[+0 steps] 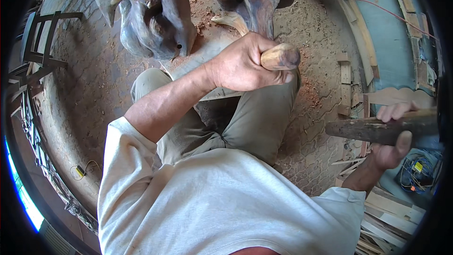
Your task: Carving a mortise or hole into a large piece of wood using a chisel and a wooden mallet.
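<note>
My left hand [243, 63] is closed round a wooden tool handle [281, 57] whose rounded, darkened end points to the right. The rest of that tool is hidden by my fist. Just beyond the fist stands a carved wooden piece [262, 4] with smooth, root-like limbs; a larger twisted part of carved wood [160, 14] rises to its left. Out to the right, my right hand [390, 153] grips a thick, dark wooden club [363, 131], fingers over the top and thumb beneath. The club lies roughly level, its blunt end toward my knees and well apart from the handle.
Reddish wood chips [309, 92] litter the paved floor [309, 156] round a pale board [207, 56] by my knees. Wooden strips [387, 215] and coiled blue cable [415, 174] lie at the right. A dark wooden frame [45, 42] stands at the far left.
</note>
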`<control>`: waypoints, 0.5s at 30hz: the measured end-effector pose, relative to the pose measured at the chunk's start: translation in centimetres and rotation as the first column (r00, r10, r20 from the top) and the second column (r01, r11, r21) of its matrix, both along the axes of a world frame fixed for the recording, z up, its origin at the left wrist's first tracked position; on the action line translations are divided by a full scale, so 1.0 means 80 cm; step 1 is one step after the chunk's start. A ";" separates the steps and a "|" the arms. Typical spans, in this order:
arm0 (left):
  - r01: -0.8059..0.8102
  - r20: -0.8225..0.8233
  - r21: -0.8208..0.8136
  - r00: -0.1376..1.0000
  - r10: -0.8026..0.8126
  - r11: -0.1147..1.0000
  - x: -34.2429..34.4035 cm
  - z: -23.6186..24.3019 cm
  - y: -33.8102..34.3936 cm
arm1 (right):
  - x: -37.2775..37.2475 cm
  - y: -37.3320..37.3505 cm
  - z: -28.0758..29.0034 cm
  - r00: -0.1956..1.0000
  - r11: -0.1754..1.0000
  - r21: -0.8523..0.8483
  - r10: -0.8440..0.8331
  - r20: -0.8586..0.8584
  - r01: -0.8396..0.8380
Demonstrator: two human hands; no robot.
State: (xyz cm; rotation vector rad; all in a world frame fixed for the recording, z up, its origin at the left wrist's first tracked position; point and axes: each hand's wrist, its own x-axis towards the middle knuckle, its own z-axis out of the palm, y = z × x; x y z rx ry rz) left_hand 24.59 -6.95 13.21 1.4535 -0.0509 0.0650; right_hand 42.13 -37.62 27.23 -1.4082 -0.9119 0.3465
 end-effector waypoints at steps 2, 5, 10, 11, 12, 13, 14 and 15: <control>-0.025 0.032 -0.010 0.999 0.025 1.000 0.002 0.000 -0.003 | -0.002 0.000 0.007 0.999 0.998 0.055 0.023 -0.035 -0.021; -0.054 0.029 -0.012 0.998 0.055 0.998 0.005 0.002 -0.007 | -0.009 0.004 -0.008 0.947 0.964 0.112 0.257 -0.192 -0.239; -0.055 0.161 0.024 0.986 0.050 0.998 -0.031 -0.033 -0.008 | -0.066 0.040 -0.054 0.976 0.551 -0.821 0.213 -0.032 -0.147; -0.112 0.170 0.001 0.979 0.110 0.994 -0.042 -0.029 0.004 | -0.061 0.034 -0.062 0.979 0.566 -0.815 0.205 -0.009 -0.126; -0.167 0.166 -0.026 0.972 0.168 0.986 -0.059 -0.021 0.014 | -0.061 0.022 -0.071 0.981 0.577 -0.810 0.194 0.004 -0.110; -0.378 0.067 -0.064 0.922 0.382 0.924 -0.081 -0.036 0.022 | -0.061 0.011 -0.087 0.981 0.575 -0.810 0.195 -0.003 -0.116; -0.568 -0.036 -0.083 0.823 0.567 0.819 -0.099 -0.053 0.028 | -0.065 -0.006 -0.104 0.992 0.588 -0.800 0.096 -0.076 -0.118; -0.616 -0.066 -0.181 0.785 0.615 0.767 -0.114 -0.061 0.039 | -0.069 -0.017 -0.118 0.989 0.600 -0.791 -0.002 -0.150 -0.119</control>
